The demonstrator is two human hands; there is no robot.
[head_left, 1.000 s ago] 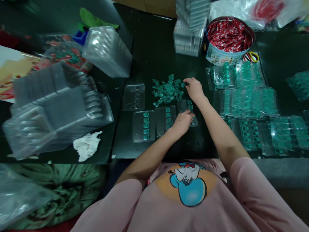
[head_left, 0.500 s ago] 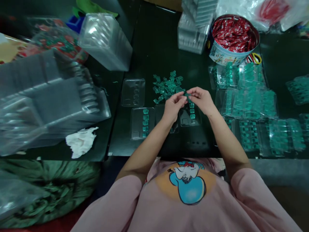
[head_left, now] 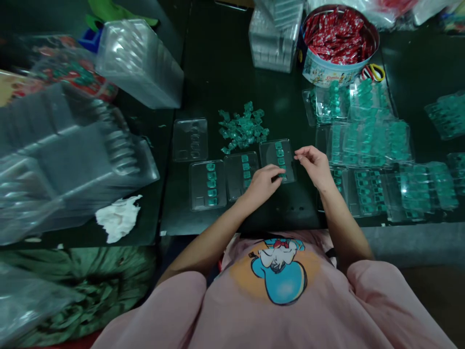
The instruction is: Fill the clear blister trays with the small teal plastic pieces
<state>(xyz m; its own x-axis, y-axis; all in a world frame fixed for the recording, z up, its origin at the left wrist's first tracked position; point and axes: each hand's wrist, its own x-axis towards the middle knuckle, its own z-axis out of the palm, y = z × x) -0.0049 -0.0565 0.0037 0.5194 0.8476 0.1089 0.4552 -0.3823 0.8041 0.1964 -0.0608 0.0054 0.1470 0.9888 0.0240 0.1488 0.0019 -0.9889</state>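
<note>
My left hand (head_left: 265, 183) reaches over the lower end of a clear plastic tray (head_left: 271, 154). Its bent thumb and forefinger are at a green translucent gem (head_left: 284, 177) in the lowest slot, more green gems above it in a column. My right hand (head_left: 313, 165) is just past the tray's right edge, its fingertips pinched together; anything between them is too small to make out. Left of this tray lie two clear trays (head_left: 232, 179) (head_left: 198, 186) with green gems in columns. A loose pile of green gems (head_left: 243, 127) lies behind them.
A clear tray without gems (head_left: 181, 140) lies farther left. Filled trays (head_left: 370, 140) are piled at right, near a tin (head_left: 323, 72) of red packets and yellow-handled scissors (head_left: 378, 72). Stacked clear trays (head_left: 145, 72) (head_left: 274, 48) stand behind; more (head_left: 72, 155) lie at left beside crumpled white tissue (head_left: 118, 218).
My hands, together at the tray's top half a second ago, are now apart. The left has come down to the lowest slot; the right has moved clear of the tray's right side. The view has shifted slightly.
</note>
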